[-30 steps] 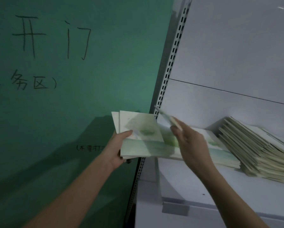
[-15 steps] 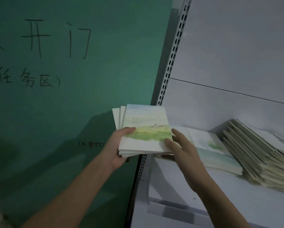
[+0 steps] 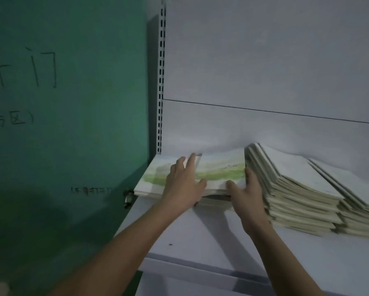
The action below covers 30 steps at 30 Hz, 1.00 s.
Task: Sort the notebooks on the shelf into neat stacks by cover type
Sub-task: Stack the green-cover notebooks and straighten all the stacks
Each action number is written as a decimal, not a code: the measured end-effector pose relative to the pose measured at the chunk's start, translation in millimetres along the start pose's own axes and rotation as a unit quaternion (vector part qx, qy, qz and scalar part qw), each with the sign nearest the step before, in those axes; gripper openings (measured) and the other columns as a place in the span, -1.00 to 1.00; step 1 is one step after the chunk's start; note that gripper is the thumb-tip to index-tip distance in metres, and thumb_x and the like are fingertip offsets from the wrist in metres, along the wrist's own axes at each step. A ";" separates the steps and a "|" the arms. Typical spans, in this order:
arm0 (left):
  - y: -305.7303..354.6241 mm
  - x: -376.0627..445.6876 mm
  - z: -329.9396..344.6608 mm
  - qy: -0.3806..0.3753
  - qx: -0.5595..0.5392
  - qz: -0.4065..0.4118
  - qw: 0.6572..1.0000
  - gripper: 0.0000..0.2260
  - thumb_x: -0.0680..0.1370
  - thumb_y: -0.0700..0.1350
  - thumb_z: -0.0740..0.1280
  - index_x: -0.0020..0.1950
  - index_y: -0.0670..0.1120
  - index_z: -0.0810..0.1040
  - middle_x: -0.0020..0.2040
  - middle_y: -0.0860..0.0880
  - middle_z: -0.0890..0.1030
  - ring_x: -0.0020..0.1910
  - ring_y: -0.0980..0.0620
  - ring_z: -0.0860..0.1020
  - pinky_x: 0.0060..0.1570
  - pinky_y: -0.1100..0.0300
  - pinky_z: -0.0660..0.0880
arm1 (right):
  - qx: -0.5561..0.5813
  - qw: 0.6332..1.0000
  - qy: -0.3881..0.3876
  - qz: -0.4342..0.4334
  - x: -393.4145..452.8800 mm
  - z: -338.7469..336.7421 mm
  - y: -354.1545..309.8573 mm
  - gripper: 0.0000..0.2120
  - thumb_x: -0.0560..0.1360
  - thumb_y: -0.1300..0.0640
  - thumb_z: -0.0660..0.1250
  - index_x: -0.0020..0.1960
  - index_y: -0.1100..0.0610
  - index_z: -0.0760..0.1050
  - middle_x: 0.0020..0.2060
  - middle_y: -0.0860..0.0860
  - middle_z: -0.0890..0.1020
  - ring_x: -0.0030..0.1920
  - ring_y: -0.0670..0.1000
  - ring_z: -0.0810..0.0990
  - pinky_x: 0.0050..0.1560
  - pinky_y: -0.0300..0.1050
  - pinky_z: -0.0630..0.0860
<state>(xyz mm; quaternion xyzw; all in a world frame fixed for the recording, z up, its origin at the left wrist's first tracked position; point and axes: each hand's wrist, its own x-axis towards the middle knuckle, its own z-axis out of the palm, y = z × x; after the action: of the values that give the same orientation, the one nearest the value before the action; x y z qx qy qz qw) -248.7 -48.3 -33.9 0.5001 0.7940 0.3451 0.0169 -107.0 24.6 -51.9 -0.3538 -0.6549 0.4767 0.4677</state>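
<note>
Your left hand (image 3: 182, 183) is lying flat on the top cover of the landscape-cover stack (image 3: 219, 171), fingers extended toward the back panel (image 3: 264, 82) and thumb spread along the near edge; it is pressing, not gripping. Your right hand (image 3: 246, 192) is bracing the stack's right near corner, thumb over the front edge and fingers running along the right side, loosely extended. Whether those fingers are hooking under any notebook cannot be told, since the corner is hiding them.

The stack is sitting at the left end of the shelf (image 3: 200, 236), with its left edge overhanging the shelf end beside the slotted upright (image 3: 162, 82). Its right side is touching the leaning pile of pale-cover notebooks (image 3: 286, 189), which is fanning out in steps toward the right.

Hazards you are facing, as a judgement from this position:

- The overhanging left edge is leaving part of the stack unsupported. If you are pushing leftward with the right hand, the upper notebooks are likely to slide off the end and drop beside the green wall (image 3: 72, 103).
- The lower notebooks are sitting offset from the upper ones. Pressing down on the top alone is squaring nothing and may be shearing the stack further.
- The pale-cover pile is resting against the stack. Shifting the stack away is removing that support, and the pile may be slumping into the cleared space and mixing the two cover types.
</note>
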 end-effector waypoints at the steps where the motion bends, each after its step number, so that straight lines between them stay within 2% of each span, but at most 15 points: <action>1: -2.2 -10.8 12.9 0.028 0.053 0.034 0.998 -0.40 0.60 0.10 0.23 0.58 0.02 0.08 0.54 -0.03 0.14 0.50 -0.06 0.13 0.47 0.02 0.17 | -0.038 0.999 -0.003 -0.011 3.3 -2.1 6.3 -0.55 0.51 0.24 0.28 0.38 0.05 0.35 0.20 -0.05 0.57 0.12 -0.06 0.56 0.13 -0.05 0.52; 3: -12.1 -30.2 32.9 0.071 0.103 0.110 0.986 -0.50 0.59 0.08 0.27 0.50 -0.01 0.29 0.46 -0.04 0.30 0.43 -0.03 0.22 0.43 -0.01 0.25 | -0.155 0.986 0.017 -0.059 8.7 -3.8 24.1 -0.54 0.51 0.19 0.27 0.40 0.12 0.33 0.24 0.05 0.52 0.20 0.05 0.49 0.15 -0.09 0.41; 5: -23.7 -41.4 46.8 0.108 0.120 0.180 0.970 -0.60 0.52 -0.08 0.40 0.35 -0.08 0.48 0.28 -0.07 0.49 0.28 -0.03 0.37 0.25 -0.06 0.45 | -0.293 0.949 0.042 -0.107 8.4 -2.1 41.7 -0.54 0.54 0.13 0.25 0.42 0.17 0.32 0.34 0.16 0.40 0.29 0.18 0.38 0.25 0.00 0.32; 7: -29.3 -43.2 52.7 0.140 0.120 0.205 0.961 -0.62 0.45 -0.24 0.46 0.27 -0.13 0.55 0.17 -0.09 0.56 0.19 -0.02 0.40 0.18 -0.02 0.50 | -0.349 0.928 0.052 -0.121 8.0 -0.9 48.8 -0.58 0.58 0.10 0.22 0.40 0.19 0.36 0.36 0.21 0.36 0.28 0.25 0.36 0.26 0.06 0.30; 9: -27.8 -42.9 53.0 0.169 0.134 0.210 0.954 -0.63 0.43 -0.34 0.45 0.22 -0.17 0.59 0.13 -0.12 0.58 0.16 -0.02 0.41 0.15 0.04 0.50 | -0.372 0.913 0.071 -0.151 6.9 -0.9 50.5 -0.65 0.59 0.08 0.19 0.31 0.21 0.46 0.28 0.24 0.44 0.20 0.29 0.42 0.17 0.09 0.39; 11: -27.4 -42.6 53.6 0.188 0.139 0.219 0.948 -0.61 0.40 -0.39 0.46 0.20 -0.17 0.61 0.11 -0.12 0.59 0.15 -0.02 0.42 0.11 0.04 0.53 | -0.384 0.900 0.074 -0.192 1.9 -2.1 49.1 -0.61 0.56 0.00 0.14 0.22 0.19 0.53 0.21 0.22 0.50 0.17 0.26 0.45 0.11 0.10 0.45; 13: -28.7 -42.4 52.9 0.192 0.134 0.227 0.945 -0.59 0.38 -0.41 0.48 0.20 -0.17 0.62 0.10 -0.12 0.60 0.14 -0.03 0.43 0.08 0.04 0.55 | -0.388 0.892 0.036 -0.229 -4.4 -4.6 48.9 -0.61 0.52 -0.04 0.19 0.22 0.14 0.54 0.19 0.16 0.53 0.19 0.20 0.45 0.12 0.10 0.48; 15: -30.5 -41.4 52.6 0.197 0.132 0.232 0.944 -0.59 0.37 -0.44 0.46 0.19 -0.18 0.62 0.10 -0.14 0.61 0.13 -0.04 0.43 0.09 0.06 0.53 | -0.396 0.879 -0.011 -0.265 -7.2 -7.5 54.8 -0.65 0.46 0.06 0.34 0.23 0.11 0.54 0.17 0.13 0.56 0.19 0.21 0.47 0.11 0.12 0.49; 17: -30.5 -40.2 53.3 0.197 0.130 0.236 0.943 -0.61 0.40 -0.45 0.41 0.19 -0.20 0.62 0.10 -0.16 0.62 0.13 -0.05 0.44 0.10 0.07 0.48 | -0.399 0.872 -0.025 -0.284 -1.3 -10.1 60.3 -0.62 0.38 0.24 0.44 0.20 0.13 0.56 0.14 0.15 0.58 0.17 0.25 0.50 0.07 0.14 0.51; 20: -31.3 -39.5 55.3 0.194 0.141 0.241 0.940 -0.63 0.44 -0.37 0.31 0.22 -0.20 0.61 0.12 -0.13 0.63 0.13 -0.07 0.50 0.14 0.06 0.45 | -0.383 0.881 -0.001 -0.276 1.6 -8.3 61.5 -0.60 0.34 0.35 0.43 0.16 0.15 0.59 0.11 0.16 0.60 0.14 0.26 0.52 0.08 0.12 0.50; 25: -31.0 -42.6 53.6 0.200 0.163 0.206 0.944 -0.67 0.53 -0.22 0.18 0.25 -0.14 0.59 0.14 -0.05 0.62 0.16 -0.07 0.53 0.23 0.09 0.37 | -0.348 0.891 0.019 -0.291 -5.0 -6.1 54.1 -0.64 0.38 0.23 0.31 0.17 0.16 0.58 0.13 0.14 0.59 0.18 0.23 0.49 0.20 0.20 0.42; 27: -28.4 -44.7 51.0 0.197 0.148 0.203 0.948 -0.69 0.55 -0.19 0.18 0.23 -0.12 0.59 0.14 -0.04 0.62 0.18 -0.05 0.51 0.24 0.06 0.38 | -0.315 0.894 0.043 -0.317 -7.4 -6.1 45.1 -0.68 0.43 0.24 0.32 0.18 0.17 0.58 0.11 0.13 0.60 0.16 0.17 0.49 0.20 0.16 0.43; 30: -31.8 -49.5 37.8 0.214 0.113 0.205 0.948 -0.72 0.56 -0.17 0.19 0.19 -0.08 0.60 0.16 -0.02 0.60 0.21 -0.03 0.49 0.25 0.02 0.39 | -0.268 0.887 0.063 -0.372 -15.1 -3.9 33.0 -0.70 0.46 0.34 0.33 0.18 0.20 0.57 0.04 0.09 0.60 0.09 0.10 0.47 0.10 -0.01 0.45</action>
<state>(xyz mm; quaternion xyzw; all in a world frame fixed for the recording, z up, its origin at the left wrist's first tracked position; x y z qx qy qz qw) -234.8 -76.4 -96.4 0.5653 0.6930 0.3479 -0.2814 -97.9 21.8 -87.1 -0.2256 -0.8104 0.0508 0.5384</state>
